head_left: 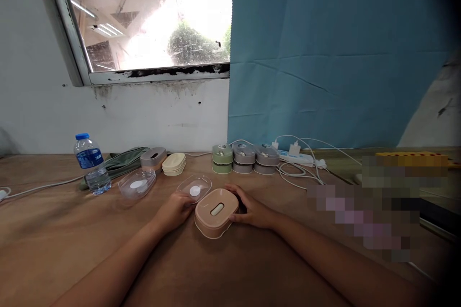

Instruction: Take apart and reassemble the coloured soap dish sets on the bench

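In the head view, the right hand (254,211) has its thumb and fingers clamped around the right side of a pink box (218,223) on the table (201,273). The left hand (175,210) has its fingertips at a clear lid (201,184) just beyond them; whether they pinch it, I cannot tell. A green box (222,157) stands well beyond the right fingers.

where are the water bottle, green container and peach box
Water bottle (90,159): head view, blue label.
Green container (222,155): head view, upper front.
Peach box (216,219): head view, top face, nearer edge.
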`<state>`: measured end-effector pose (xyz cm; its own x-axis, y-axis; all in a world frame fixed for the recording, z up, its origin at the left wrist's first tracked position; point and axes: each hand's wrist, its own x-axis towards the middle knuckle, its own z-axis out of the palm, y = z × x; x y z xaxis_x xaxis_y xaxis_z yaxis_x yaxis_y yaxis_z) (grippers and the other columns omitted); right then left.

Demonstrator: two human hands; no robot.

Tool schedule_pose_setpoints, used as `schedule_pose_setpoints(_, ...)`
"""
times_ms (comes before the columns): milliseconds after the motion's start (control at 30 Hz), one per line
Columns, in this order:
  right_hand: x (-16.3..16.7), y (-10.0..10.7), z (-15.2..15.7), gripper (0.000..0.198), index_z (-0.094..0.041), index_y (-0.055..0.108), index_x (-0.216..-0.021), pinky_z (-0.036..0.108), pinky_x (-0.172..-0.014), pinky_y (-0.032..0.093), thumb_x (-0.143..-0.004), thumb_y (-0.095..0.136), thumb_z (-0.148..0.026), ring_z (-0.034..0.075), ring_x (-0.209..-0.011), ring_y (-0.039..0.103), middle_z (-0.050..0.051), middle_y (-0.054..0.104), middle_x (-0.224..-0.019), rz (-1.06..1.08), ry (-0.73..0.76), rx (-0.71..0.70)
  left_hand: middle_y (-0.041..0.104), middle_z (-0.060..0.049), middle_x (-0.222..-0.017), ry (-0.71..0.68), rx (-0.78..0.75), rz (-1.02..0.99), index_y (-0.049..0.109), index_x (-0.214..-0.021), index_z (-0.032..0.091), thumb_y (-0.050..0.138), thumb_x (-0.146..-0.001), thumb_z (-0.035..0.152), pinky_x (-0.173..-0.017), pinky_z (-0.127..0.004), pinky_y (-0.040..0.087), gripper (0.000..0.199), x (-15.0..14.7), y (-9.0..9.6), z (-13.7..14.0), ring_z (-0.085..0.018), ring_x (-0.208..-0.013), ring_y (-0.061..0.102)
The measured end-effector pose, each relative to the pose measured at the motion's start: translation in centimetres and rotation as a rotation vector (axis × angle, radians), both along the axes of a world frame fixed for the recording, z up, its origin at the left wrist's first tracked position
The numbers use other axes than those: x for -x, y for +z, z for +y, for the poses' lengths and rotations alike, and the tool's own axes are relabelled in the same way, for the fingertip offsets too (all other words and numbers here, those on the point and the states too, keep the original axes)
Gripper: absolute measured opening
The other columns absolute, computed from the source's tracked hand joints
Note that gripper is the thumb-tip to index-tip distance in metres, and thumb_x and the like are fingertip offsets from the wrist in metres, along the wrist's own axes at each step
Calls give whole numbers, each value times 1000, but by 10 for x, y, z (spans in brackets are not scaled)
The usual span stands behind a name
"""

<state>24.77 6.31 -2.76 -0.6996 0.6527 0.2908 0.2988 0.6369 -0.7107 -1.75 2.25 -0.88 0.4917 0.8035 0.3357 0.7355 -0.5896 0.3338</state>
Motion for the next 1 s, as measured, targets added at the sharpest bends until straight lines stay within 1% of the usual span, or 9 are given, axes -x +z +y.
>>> schedule_pose_setpoints(67, 0, 1, -1, 79, -19, 22, -130, 39, -100, 28, -68, 64, -43, 24, -120, 32, 12, 32, -132, -6, -6, 8, 65, -5, -86, 28, -23, -7, 65, -92, 20, 41, -83, 23, -75, -28, 42, 25, -3, 4, -2, -17, -81, 56)
schedule_pose_setpoints(167, -1, 1, -1, 79, -18, 22, -130, 39, -100, 28, -68, 64, -43, 24, -120, 33, 12, 33, -132, -10, -6, 1, 64, -5, -83, 155, -197, 44, 65, -88, 18, 40, -85, 26, -70, -27, 42, 27, 6, 20, -7, -16, -76, 55)
schedule_pose_setpoints(300, -1, -1, 1, 78, -19, 23, -129, 38, -99, 29, -67, 64, -43, 24, -119, 34, 11, 35, -130, 1, 8, -5, 63, -7, -79, 312, -383, 123, 64, -88, 14, 38, -85, 29, -70, -31, 39, 30, 51, 47, -12, -19, -73, 53)
schedule_pose_setpoints(367, -1, -1, 1, 78, -19, 23, -129, 38, -99, 29, -67, 64, -43, 24, -118, 35, 11, 35, -130, 2, 8, -5, 64, -7, -81, 419, -449, 193, 64, -88, 16, 39, -83, 31, -70, -31, 39, 29, 81, 51, -11, -20, -74, 54)
schedule_pose_setpoints(467, -1, 0, 1, 76, -19, 23, -128, 37, -99, 30, -69, 63, -42, 23, -118, 35, 11, 35, -129, -9, 10, -9, 66, -7, -81, 557, -458, 259, 65, -87, 16, 39, -82, 33, -67, -30, 39, 31, 118, 41, -5, -20, -73, 56)
schedule_pose_setpoints(567, -1, 1, 0, 75, -19, 23, -128, 37, -98, 30, -69, 63, -41, 23, -117, 36, 10, 36, -129, -21, 14, -6, 67, -6, -82, 611, -406, 299, 65, -88, 18, 38, -82, 34, -67, -30, 39, 32, 134, 25, 0, -20, -74, 58)
schedule_pose_setpoints(667, -1, 1, 0, 76, -18, 24, -128, 38, -98, 30, -68, 64, -41, 24, -117, 36, 11, 36, -129, -19, 7, -1, 67, -5, -86, 595, -384, 341, 66, -89, 21, 39, -80, 34, -70, -30, 39, 31, 136, 16, 2, -21, -78, 59)
schedule_pose_setpoints(867, 0, 1, -1, 78, -18, 24, -129, 38, -98, 30, -67, 64, -42, 24, -118, 35, 11, 36, -130, -15, -11, 24, 67, -6, -88, 592, -361, 334, 66, -89, 19, 37, -81, 37, -71, -30, 41, 34, 140, 9, 5, -21, -81, 59)
schedule_pose_setpoints(1000, -1, 3, -2, 78, -19, 24, -129, 38, -98, 30, -67, 64, -42, 24, -117, 37, 10, 37, -129, -10, 2, 29, 64, -6, -90, 563, -420, 316, 61, -98, 20, 38, -81, 40, -74, -32, 42, 35, 143, 6, 4, -22, -86, 57)
